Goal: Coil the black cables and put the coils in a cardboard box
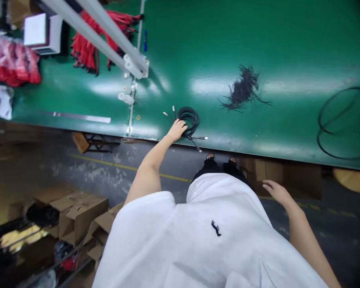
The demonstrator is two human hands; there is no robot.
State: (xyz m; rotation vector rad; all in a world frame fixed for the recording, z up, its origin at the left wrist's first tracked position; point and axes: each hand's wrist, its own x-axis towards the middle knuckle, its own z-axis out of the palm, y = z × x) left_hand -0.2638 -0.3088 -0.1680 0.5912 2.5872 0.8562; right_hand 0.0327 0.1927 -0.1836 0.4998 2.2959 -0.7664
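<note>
A coiled black cable (193,118) with metal-tipped plugs lies near the front edge of the green table. My left hand (177,130) is on the lower left of the coil, its fingers closed over the strands. The fingertips partly hide that side of the cable. Two plug ends (203,138) stick out toward the lower right, and another plug (173,108) points up at the upper left. My right hand (276,191) hangs off the table in front of its edge, holding nothing, with the fingers loosely apart.
A pile of thin black ties (243,90) lies on the green table (288,48). At right is a loose black cable loop (321,132). Metal posts (117,36) rise at left near red cable bundles (87,56), a white box (36,30) and a metal ruler (84,117). Cardboard boxes (81,216) stand behind.
</note>
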